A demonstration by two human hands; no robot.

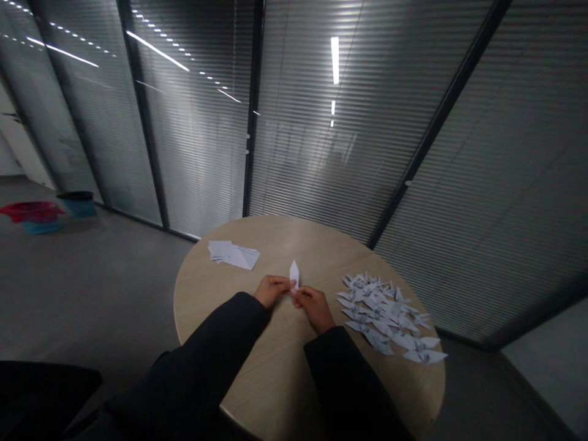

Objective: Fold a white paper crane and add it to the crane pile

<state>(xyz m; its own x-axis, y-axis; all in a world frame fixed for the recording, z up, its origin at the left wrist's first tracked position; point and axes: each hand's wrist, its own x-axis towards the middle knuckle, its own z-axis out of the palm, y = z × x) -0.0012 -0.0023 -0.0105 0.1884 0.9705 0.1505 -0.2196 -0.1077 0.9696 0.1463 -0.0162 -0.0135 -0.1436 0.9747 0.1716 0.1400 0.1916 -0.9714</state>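
Note:
A small white folded paper with a pointed tip stands between my two hands over the middle of the round table. My left hand pinches its left side between thumb and fingers. Lower down, my right hand grips the bottom end of the same paper. The fingertips of both hands almost meet and hide the paper's lower part. To the right lie several folded paper cranes in close rows. Flat sheets of white paper are stacked loosely at the table's far left.
The round wooden table stands close to a glass partition with blinds and dark frames. On the floor at far left are a red-rimmed blue bucket and a dark-lined blue bucket. A black object shows at lower left.

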